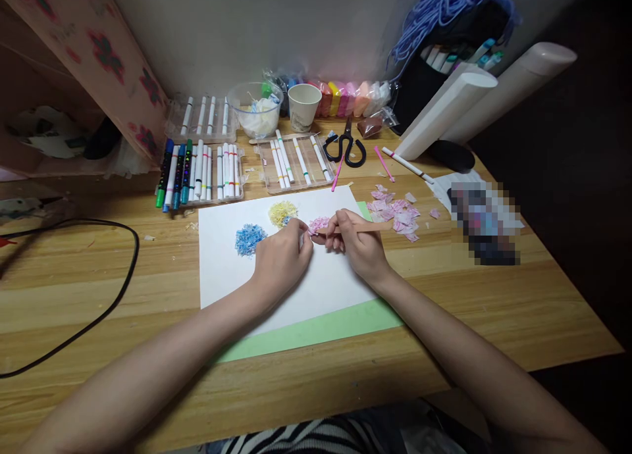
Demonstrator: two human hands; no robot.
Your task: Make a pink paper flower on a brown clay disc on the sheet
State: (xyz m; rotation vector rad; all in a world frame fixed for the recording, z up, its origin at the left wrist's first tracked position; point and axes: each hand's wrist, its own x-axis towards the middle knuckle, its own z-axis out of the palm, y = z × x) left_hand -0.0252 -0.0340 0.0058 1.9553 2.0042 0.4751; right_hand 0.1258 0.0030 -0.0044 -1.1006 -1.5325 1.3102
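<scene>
A white sheet of paper (pixel 222 270) lies over a green sheet (pixel 316 332) on the table. On it are a blue cluster of crumpled paper bits (pixel 248 239), a yellow cluster (pixel 282 212) and a pink cluster (pixel 320 224). My right hand (pixel 363 243) grips a flat wooden craft stick (pixel 378 227), its tip pointing left at the pink cluster. Closed in a pinch, my left hand (pixel 282 253) meets the stick's tip at that cluster's left edge; what its fingertips hold is too small to tell. Loose pink paper scraps (pixel 397 214) lie right of the sheet.
Behind the paper are marker cases (pixel 296 161), black scissors (pixel 348 145), a paper cup (pixel 303 105) and a clear bowl (pixel 259 115). White rolls (pixel 447 115) lean at the right near a pen holder (pixel 419 85). A black cable (pixel 131 276) curves along the left.
</scene>
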